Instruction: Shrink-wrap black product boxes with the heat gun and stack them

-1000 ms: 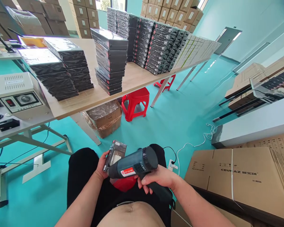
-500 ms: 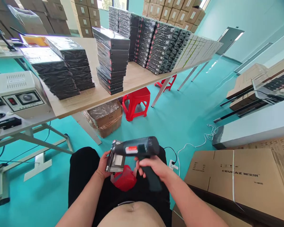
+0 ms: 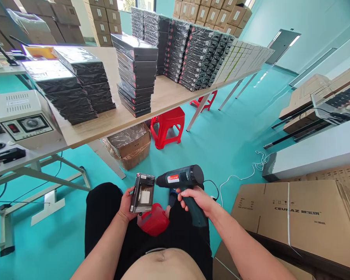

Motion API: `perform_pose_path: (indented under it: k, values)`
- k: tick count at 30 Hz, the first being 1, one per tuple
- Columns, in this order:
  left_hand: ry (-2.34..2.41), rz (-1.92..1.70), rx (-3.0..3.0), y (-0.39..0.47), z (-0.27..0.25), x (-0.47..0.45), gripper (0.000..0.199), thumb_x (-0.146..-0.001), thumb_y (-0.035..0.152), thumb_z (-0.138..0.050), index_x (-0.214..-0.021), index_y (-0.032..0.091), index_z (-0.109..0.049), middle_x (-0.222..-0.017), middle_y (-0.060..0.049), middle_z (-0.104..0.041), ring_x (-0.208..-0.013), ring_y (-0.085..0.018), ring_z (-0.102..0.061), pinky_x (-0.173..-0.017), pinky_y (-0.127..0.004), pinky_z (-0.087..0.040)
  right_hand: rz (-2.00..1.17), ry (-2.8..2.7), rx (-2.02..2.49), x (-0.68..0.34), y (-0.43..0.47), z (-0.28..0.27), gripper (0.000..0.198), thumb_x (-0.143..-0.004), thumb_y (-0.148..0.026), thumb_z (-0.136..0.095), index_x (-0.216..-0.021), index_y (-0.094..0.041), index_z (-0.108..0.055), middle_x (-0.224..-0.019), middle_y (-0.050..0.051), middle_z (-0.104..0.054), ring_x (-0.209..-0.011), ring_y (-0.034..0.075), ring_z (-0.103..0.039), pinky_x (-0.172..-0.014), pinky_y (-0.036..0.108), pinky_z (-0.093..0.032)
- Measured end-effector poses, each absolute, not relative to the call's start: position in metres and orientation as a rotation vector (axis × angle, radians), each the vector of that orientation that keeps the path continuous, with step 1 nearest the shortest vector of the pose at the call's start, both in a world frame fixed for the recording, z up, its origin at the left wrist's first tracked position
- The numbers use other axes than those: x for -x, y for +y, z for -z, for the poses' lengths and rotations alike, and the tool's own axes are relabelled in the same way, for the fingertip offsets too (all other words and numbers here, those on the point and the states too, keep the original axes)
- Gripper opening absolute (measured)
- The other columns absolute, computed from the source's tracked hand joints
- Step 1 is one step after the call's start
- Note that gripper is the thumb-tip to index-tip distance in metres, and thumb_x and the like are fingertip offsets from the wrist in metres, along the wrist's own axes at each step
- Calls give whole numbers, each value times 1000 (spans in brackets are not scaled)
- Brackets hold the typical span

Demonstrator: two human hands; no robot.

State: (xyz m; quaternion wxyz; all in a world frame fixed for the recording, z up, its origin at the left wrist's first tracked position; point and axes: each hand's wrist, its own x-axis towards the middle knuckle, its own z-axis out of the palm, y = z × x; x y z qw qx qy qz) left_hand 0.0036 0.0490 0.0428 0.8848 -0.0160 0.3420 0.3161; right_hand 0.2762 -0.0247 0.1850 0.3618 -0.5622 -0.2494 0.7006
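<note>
Above my lap, my left hand (image 3: 128,203) grips a small dark box (image 3: 145,194) by its left side. The box has a grey lower edge and a pale patch on its face, and its upper part looks glossy. My right hand (image 3: 194,197) is wrapped round the handle of a dark heat gun (image 3: 179,177) with a red and white label. Its nozzle points left, close to the box's upper right edge; whether they touch I cannot tell. A red stool seat (image 3: 153,221) shows between my legs, below the box.
A wooden table (image 3: 105,123) ahead bears several stacks of wrapped black boxes (image 3: 137,77). Left of them sits a beige control unit (image 3: 26,116). Under the table are an open carton (image 3: 131,147) and a red stool (image 3: 170,122). Large cartons (image 3: 286,217) stand at my right; a white cable (image 3: 236,178) crosses the floor.
The heat gun has moved right, so its nozzle no longer overlaps the box's face but lies beside its right edge. The box in my left hand has turned slightly.
</note>
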Motion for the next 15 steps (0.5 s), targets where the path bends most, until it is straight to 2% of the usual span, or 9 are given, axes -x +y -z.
perform_pose_path:
  k: [5, 11, 15]
  values:
    - [694, -663, 45, 51, -43, -6, 34, -78, 38, -58, -96, 10, -65, -89, -14, -72, -87, -32, -68, -75, -44, -54, -2145, -813, 1384, -284, -55, -188, 28, -69, -20, -61, -95, -10, -65, -72, 6, -66, -53, 14, -61, -44, 23, -47]
    - [726, -647, 55, 52, -44, -6, 33, -78, 38, -56, -94, 11, -65, -84, -14, -72, -84, -32, -69, -74, -46, -54, -1835, -699, 1450, -279, -41, -184, 30, -71, -24, -60, -97, -11, -64, -74, 4, -66, -55, 13, -60, -47, 24, -48]
    - [722, -661, 57, 51, -46, -4, 35, -78, 38, -56, -99, 11, -65, -86, -14, -72, -87, -32, -68, -75, -46, -54, -2044, -817, 1429, -284, -43, -187, 29, -69, -23, -62, -95, -10, -65, -72, 6, -66, -53, 14, -60, -45, 24, -47]
